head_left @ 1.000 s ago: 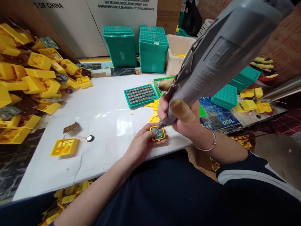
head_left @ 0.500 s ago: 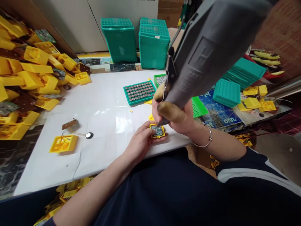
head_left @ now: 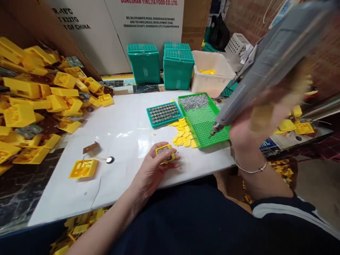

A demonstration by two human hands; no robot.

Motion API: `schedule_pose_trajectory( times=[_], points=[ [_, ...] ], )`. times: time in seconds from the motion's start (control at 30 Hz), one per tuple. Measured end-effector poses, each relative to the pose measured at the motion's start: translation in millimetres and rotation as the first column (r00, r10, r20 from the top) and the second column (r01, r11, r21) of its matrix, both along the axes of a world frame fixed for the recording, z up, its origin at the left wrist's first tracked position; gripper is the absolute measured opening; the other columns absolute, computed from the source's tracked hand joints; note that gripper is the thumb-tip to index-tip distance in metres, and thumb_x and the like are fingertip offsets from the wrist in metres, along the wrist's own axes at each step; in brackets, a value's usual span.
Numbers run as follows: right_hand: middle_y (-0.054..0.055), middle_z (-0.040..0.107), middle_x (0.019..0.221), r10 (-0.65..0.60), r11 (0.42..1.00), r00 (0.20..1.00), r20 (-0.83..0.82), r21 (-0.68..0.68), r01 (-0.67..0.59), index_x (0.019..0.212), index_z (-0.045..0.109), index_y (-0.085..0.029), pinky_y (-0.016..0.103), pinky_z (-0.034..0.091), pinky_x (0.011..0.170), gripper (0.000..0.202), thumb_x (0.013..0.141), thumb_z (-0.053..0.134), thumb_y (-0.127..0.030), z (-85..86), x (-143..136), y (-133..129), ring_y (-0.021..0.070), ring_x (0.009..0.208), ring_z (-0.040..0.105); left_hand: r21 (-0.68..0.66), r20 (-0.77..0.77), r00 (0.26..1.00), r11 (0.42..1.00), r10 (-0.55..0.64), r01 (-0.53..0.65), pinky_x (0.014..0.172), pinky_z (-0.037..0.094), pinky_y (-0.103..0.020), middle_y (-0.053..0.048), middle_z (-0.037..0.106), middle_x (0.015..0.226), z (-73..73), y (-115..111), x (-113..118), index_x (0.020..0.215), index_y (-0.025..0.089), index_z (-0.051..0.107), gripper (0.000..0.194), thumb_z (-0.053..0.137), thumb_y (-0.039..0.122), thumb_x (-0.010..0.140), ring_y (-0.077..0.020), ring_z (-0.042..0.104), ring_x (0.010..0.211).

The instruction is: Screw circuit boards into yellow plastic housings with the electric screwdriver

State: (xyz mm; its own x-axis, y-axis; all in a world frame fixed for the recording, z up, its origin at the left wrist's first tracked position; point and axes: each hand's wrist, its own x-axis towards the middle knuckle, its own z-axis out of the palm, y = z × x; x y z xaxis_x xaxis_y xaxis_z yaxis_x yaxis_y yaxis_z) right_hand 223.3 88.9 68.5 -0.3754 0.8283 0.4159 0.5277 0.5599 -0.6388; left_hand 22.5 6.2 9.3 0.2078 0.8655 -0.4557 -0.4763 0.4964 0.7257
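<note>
My left hand (head_left: 155,161) is closed round a small yellow plastic case (head_left: 171,154) with a circuit board in it, held low over the front of the white table. The thumb lies across the board and covers part of it. In my right hand (head_left: 255,124), blurred by motion, is a grey electric screwdriver (head_left: 255,76). Its bit points down at a green perforated tray (head_left: 200,124), whose far end holds many small metal screws (head_left: 195,101). Whether the bit touches the tray, I cannot tell. Yellow flat pieces (head_left: 183,134) lie beside the tray.
A teal tray of round metal cells (head_left: 164,113) stands left of the screws. At left are a heap of yellow cases (head_left: 34,102) and one opened case (head_left: 83,169) with a wired speaker. Teal tray stacks (head_left: 178,67) and a whitish bin (head_left: 212,76) stand behind.
The screwdriver has lifted off the yellow case and swung right, over the green tray. My left hand has shifted slightly left with the case and tilted it. The view has tipped upward.
</note>
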Motion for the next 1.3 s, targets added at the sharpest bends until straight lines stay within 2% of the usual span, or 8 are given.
schedule_pose_trajectory(
  times=[0.13, 0.23, 0.43, 0.7, 0.87, 1.0, 1.1, 1.3],
  points=[
    [0.007, 0.067, 0.09, -0.022, 0.999, 0.954, 0.3, 0.051, 0.007, 0.101, 0.069, -0.022, 0.029, 0.047, 0.07, 0.02, 0.085, 0.059, -0.03, -11.5, -16.8, 7.6, 0.0193, 0.088, 0.061, 0.059, -0.035, 0.999, 0.998, 0.023, -0.021, 0.034, 0.03, -0.014, 0.006, 0.051, 0.064, 2.3, -3.5, -9.4, 0.096, 0.02, 0.051, 0.029, 0.068, 0.028, 0.074, -0.0054, 0.042, 0.044],
    [0.008, 0.067, 0.094, -0.064, 0.994, 0.853, 0.518, 0.106, 0.01, 0.102, 0.07, -0.02, 0.029, 0.044, 0.071, 0.022, 0.089, 0.052, -0.02, -18.6, -26.7, 16.0, 0.0186, 0.088, 0.06, 0.081, 0.006, 0.999, 0.995, -0.054, 0.053, 0.035, 0.032, -0.015, 0.004, 0.052, 0.068, 1.7, -4.5, -9.9, 0.087, 0.018, 0.05, 0.022, 0.063, 0.033, 0.078, -0.0062, 0.044, 0.046],
    [0.012, 0.067, 0.096, -0.071, 0.994, 0.593, 0.802, 0.105, -0.024, 0.096, 0.071, -0.015, 0.03, 0.038, 0.066, 0.028, 0.088, 0.044, -0.01, -29.5, -37.3, 49.2, 0.0206, 0.086, 0.06, 0.061, 0.004, 0.994, 0.993, -0.105, 0.104, 0.075, 0.057, -0.032, -0.011, 0.069, 0.098, -4.6, -5.2, -17.7, 0.112, 0.014, 0.055, 0.035, 0.066, 0.029, 0.083, -0.0227, 0.07, 0.091],
    [0.017, 0.069, 0.092, -0.047, 0.999, 0.57, 0.82, 0.047, 0.015, 0.091, 0.071, -0.009, 0.032, 0.039, 0.066, 0.029, 0.085, 0.043, -0.004, -35.0, -52.2, 72.6, 0.0215, 0.079, 0.061, 0.077, 0.139, 0.987, 0.995, -0.077, 0.067, 0.09, 0.053, -0.036, -0.018, 0.066, 0.116, -5.7, -8.6, -19.3, 0.115, 0.01, 0.056, 0.03, 0.056, 0.028, 0.09, -0.0306, 0.064, 0.112],
    [0.014, 0.07, 0.095, -0.065, 0.997, 0.687, 0.723, 0.071, 0.019, 0.094, 0.067, -0.01, 0.032, 0.042, 0.07, 0.026, 0.089, 0.042, -0.009, -29.8, -51.7, 66.6, 0.0201, 0.082, 0.062, 0.113, 0.127, 0.99, 0.993, -0.058, 0.043, 0.097, 0.049, -0.04, -0.013, 0.069, 0.112, -9.5, -12.0, -18.6, 0.113, 0.016, 0.053, 0.033, 0.063, 0.017, 0.082, -0.029, 0.064, 0.112],
    [0.003, 0.07, 0.084, 0.091, 0.984, 0.989, 0.12, -0.161, -0.071, 0.087, 0.065, -0.015, 0.024, 0.046, 0.07, 0.011, 0.087, 0.055, -0.018, -27.7, -57.7, 16.8, 0.0126, 0.077, 0.063, 0.147, 0.144, 0.989, 0.989, 0.013, -0.035, 0.1, 0.045, -0.042, -0.007, 0.069, 0.107, -17.2, -13.6, -15.5, 0.112, 0.02, 0.051, 0.039, 0.06, 0.009, 0.075, -0.0245, 0.065, 0.108],
    [0.0, 0.07, 0.082, 0.126, 0.952, 0.977, -0.169, -0.258, -0.167, 0.087, 0.067, -0.016, 0.022, 0.047, 0.071, 0.01, 0.086, 0.058, -0.02, -36.7, -66.5, -27.5, 0.0101, 0.076, 0.063, 0.207, 0.142, 0.988, 0.973, 0.068, -0.097, 0.095, 0.046, -0.034, -0.002, 0.066, 0.106, -20.8, -14.3, -10.3, 0.112, 0.023, 0.051, 0.041, 0.059, 0.009, 0.075, -0.0174, 0.063, 0.103],
    [0.0, 0.067, 0.084, 0.063, 0.971, 0.967, -0.247, -0.207, -0.116, 0.088, 0.067, -0.017, 0.024, 0.046, 0.073, 0.008, 0.086, 0.06, -0.021, -63.1, -73.7, -57.0, 0.0096, 0.075, 0.059, 0.326, 0.07, 0.996, 0.942, 0.06, -0.08, 0.088, 0.042, -0.025, 0.001, 0.061, 0.108, -25.0, -17.5, -4.0, 0.115, 0.026, 0.051, 0.038, 0.056, 0.011, 0.08, -0.0133, 0.055, 0.102]
  ],
)
